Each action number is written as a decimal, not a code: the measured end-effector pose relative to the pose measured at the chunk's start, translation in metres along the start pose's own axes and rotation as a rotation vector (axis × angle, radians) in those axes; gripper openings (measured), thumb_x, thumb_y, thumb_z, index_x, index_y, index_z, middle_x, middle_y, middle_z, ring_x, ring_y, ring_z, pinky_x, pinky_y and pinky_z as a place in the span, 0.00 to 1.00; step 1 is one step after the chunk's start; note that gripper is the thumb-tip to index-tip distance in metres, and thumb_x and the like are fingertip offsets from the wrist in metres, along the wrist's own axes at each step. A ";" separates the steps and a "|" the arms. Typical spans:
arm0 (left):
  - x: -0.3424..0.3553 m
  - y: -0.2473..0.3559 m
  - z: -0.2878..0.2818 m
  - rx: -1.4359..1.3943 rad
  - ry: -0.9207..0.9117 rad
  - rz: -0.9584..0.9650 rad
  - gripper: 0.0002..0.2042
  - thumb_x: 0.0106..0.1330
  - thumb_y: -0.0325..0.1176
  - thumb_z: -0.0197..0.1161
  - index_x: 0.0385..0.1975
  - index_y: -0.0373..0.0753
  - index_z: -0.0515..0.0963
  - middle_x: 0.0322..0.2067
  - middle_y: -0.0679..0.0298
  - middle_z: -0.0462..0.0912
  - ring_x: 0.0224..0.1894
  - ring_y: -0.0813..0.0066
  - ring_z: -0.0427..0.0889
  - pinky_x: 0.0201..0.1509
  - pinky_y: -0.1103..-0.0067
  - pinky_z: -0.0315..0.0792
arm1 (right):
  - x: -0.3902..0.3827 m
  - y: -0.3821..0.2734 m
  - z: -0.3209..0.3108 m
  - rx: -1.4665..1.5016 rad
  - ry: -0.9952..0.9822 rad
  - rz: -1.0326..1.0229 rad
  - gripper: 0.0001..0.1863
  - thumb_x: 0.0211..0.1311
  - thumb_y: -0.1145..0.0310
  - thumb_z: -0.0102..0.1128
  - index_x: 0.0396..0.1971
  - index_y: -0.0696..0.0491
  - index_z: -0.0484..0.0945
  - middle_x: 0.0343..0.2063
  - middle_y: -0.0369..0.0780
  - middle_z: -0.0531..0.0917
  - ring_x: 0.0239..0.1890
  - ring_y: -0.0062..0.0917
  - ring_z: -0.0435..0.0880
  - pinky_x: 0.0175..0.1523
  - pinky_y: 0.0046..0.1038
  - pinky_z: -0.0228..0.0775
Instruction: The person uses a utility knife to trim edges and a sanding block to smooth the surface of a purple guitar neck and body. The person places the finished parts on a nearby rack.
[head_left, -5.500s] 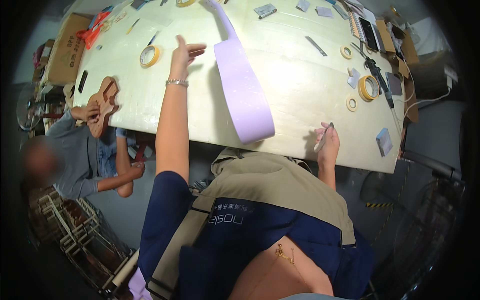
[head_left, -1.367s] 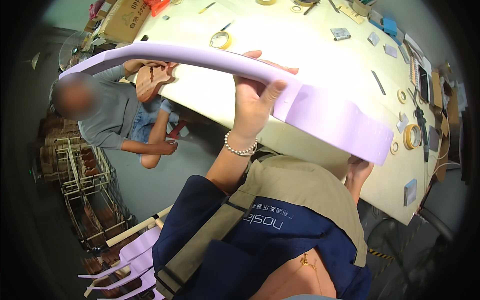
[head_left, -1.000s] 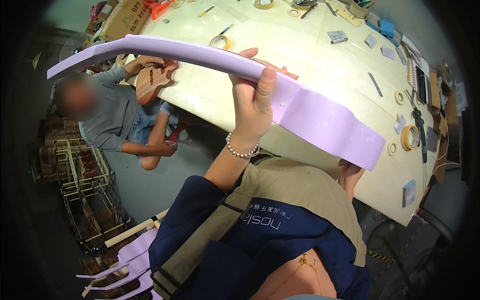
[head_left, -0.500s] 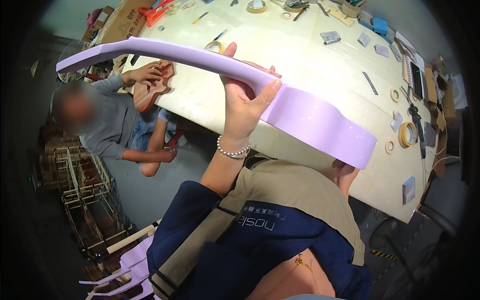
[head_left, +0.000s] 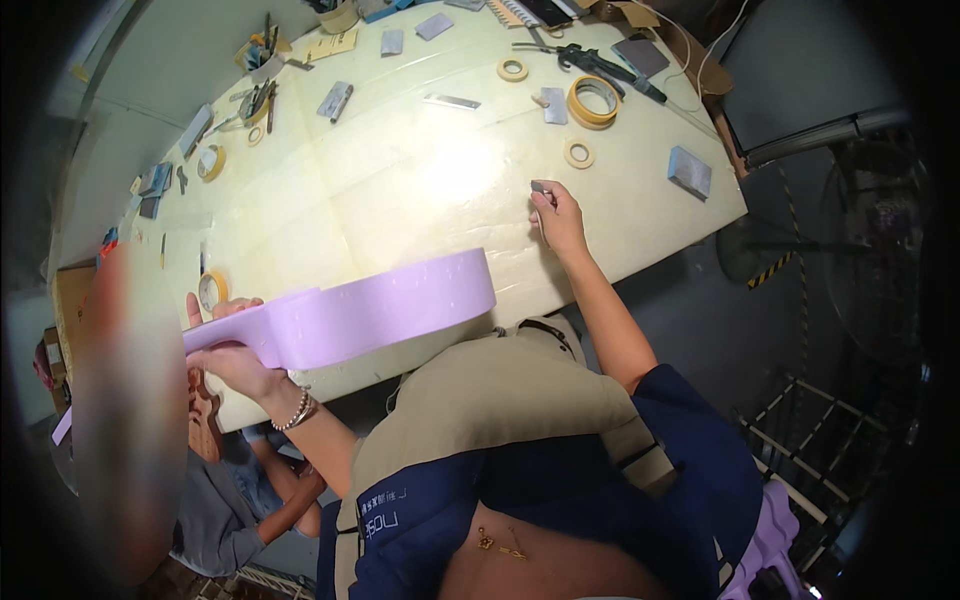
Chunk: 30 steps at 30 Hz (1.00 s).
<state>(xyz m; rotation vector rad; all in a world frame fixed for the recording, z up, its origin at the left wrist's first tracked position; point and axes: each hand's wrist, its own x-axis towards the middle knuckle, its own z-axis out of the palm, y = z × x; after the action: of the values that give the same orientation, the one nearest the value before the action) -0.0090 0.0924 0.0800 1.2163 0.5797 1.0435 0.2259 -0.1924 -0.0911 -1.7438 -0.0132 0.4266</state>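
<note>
A glossy lilac guitar [head_left: 390,305] lies across in front of me on its edge, its curved side facing up toward me. My left hand [head_left: 238,366] is wrapped round the neck where it joins the body, thumb and fingers on opposite sides. The far part of the neck is mostly hidden behind a blurred shape at the left. Over the table [head_left: 400,200], to the right of the guitar and apart from it, my right hand [head_left: 562,222] is closed in a pinch. A small dark grey piece shows at its fingertips; its kind is unclear.
Masking tape rolls [head_left: 580,153], a wide yellow tape roll [head_left: 577,104], a black air blow gun [head_left: 600,68], a steel ruler [head_left: 453,101] and a blue-grey sanding block [head_left: 689,173] lie on the table. At left a seated person [head_left: 215,500] is beside a brown wooden body [head_left: 204,418].
The view has swung right. My right hand has left the guitar's lower end and is now out over the table, pinching a small piece. The guitar has come lower, still in my left hand.
</note>
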 end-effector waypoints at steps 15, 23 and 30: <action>0.009 0.002 0.015 0.003 0.107 0.020 0.44 0.56 0.70 0.27 0.60 0.35 0.51 0.19 0.61 0.69 0.23 0.70 0.71 0.31 0.74 0.72 | 0.143 -0.002 -0.140 -0.154 0.721 -0.509 0.11 0.60 0.69 0.51 0.39 0.59 0.75 0.31 0.38 0.77 0.30 0.24 0.74 0.38 0.24 0.67; 0.022 -0.005 0.013 0.040 0.150 -0.033 0.46 0.54 0.71 0.24 0.64 0.38 0.41 0.20 0.60 0.70 0.21 0.69 0.72 0.30 0.74 0.72 | 0.157 -0.109 -0.071 0.325 0.396 -0.512 0.14 0.67 0.66 0.42 0.41 0.59 0.75 0.25 0.33 0.75 0.18 0.09 0.62 0.22 0.11 0.52; 0.022 -0.005 -0.001 0.040 0.217 -0.038 0.45 0.56 0.70 0.25 0.65 0.42 0.28 0.20 0.61 0.68 0.22 0.71 0.72 0.29 0.75 0.72 | 0.123 -0.073 0.089 0.009 -0.331 -0.348 0.11 0.64 0.66 0.49 0.37 0.56 0.78 0.23 0.31 0.76 0.21 0.10 0.65 0.27 0.13 0.57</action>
<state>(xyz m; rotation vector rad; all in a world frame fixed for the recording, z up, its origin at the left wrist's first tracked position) 0.0016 0.1120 0.0789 1.1296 0.7915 1.1441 0.3308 -0.0628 -0.0694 -1.6044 -0.5423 0.4507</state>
